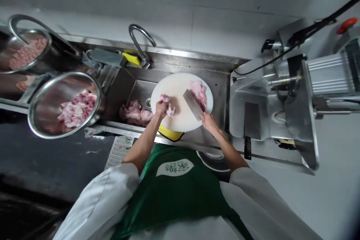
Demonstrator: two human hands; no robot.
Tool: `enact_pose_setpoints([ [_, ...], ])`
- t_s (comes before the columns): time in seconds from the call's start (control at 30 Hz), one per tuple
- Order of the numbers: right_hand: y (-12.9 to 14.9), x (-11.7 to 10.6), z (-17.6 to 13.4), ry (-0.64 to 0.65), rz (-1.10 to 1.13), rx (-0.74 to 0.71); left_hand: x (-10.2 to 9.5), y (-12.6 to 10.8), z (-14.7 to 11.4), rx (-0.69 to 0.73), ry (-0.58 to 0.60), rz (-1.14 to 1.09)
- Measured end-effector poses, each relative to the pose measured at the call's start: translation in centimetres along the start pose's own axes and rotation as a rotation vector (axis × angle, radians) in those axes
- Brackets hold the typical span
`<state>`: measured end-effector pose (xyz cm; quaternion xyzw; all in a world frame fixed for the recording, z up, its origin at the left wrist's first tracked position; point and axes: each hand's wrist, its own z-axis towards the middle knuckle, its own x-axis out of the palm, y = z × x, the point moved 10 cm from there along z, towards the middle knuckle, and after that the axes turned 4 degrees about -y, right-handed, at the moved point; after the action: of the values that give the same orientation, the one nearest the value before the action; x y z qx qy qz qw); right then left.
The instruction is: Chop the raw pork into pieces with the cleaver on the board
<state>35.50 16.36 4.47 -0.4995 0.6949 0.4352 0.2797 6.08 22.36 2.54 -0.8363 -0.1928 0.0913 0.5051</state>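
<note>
At the left part of the round white cutting board (180,118), my left hand (161,108) is closed on a piece of raw meat (170,110). The fingers are partly hidden by the back of the hand. My right hand (208,121) grips the handle of a cleaver (192,104), whose broad blade points up and left over the board. Just beyond the blade lies a larger slab of raw meat (199,92) with pale skin or fat. More raw meat (135,113) rests in the sink, left of the board.
A steel bowl (35,120) of cut meat stands at left, with a pot (45,57) of minced meat behind it. The faucet (143,33) rises behind the sink. A second cleaver (252,120) lies on the metal slicing machine (298,120) at right.
</note>
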Motion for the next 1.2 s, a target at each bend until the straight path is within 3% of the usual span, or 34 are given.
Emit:
enact_pose_setpoints([
  [0.13, -1.8, 0.2, -2.0, -0.051, 0.064, 0.057, 2.6, -5.0, 1.4, 0.064, 0.247, -0.208],
  [0.2, -2.4, 0.3, -3.0, -0.064, 0.088, 0.092, 2.9, -5.0, 1.2, 0.039, 0.320, -0.174],
  [0.27, -2.7, 0.5, -4.0, -0.065, 0.096, 0.137, 1.5, -3.2, 0.9, 0.016, 0.272, 0.020],
  [0.37, -2.5, 0.8, -5.3, -0.064, 0.081, 0.195, -2.6, -0.3, 0.1, 0.045, 0.090, 0.348],
  [0.43, -1.7, 0.9, -6.0, -0.070, 0.065, 0.224, -5.0, 1.1, -0.8, 0.061, 0.023, 0.447],
  [0.53, 1.3, 0.0, -6.6, -0.098, 0.064, 0.232, -7.2, 2.1, -2.0, 0.123, -0.005, 0.562],
  [0.67, 8.7, -3.7, -6.7, -0.228, 0.099, 0.137, -8.6, 2.1, -3.0, 0.238, -0.041, 0.663],
  [0.77, 13.8, -5.8, -6.3, -0.362, 0.118, 0.072, -9.4, 2.6, -3.1, 0.237, -0.071, 0.627],
  [0.83, 15.7, -4.8, -5.4, -0.366, 0.115, 0.047, -9.9, 3.1, -2.9, 0.211, -0.074, 0.612],
  [0.9, 16.3, -1.6, -3.7, -0.236, 0.103, 0.036, -10.2, 3.5, -2.6, 0.173, -0.049, 0.623],
  [0.97, 15.9, 2.1, -2.0, -0.068, 0.094, 0.041, -9.9, 3.3, -2.3, 0.193, -0.002, 0.697],
  [1.03, 15.1, 4.3, -0.5, 0.021, 0.088, 0.050, -8.6, 1.9, -2.2, 0.329, 0.027, 0.824],
  [1.13, 14.5, 4.7, 0.5, 0.010, 0.073, 0.048, -4.7, -0.6, -2.6, 0.613, 0.102, 0.993],
  [1.2, 14.1, 4.6, -0.2, 0.005, 0.055, 0.050, -2.2, -0.9, -2.5, 0.685, 0.162, 1.089],
])
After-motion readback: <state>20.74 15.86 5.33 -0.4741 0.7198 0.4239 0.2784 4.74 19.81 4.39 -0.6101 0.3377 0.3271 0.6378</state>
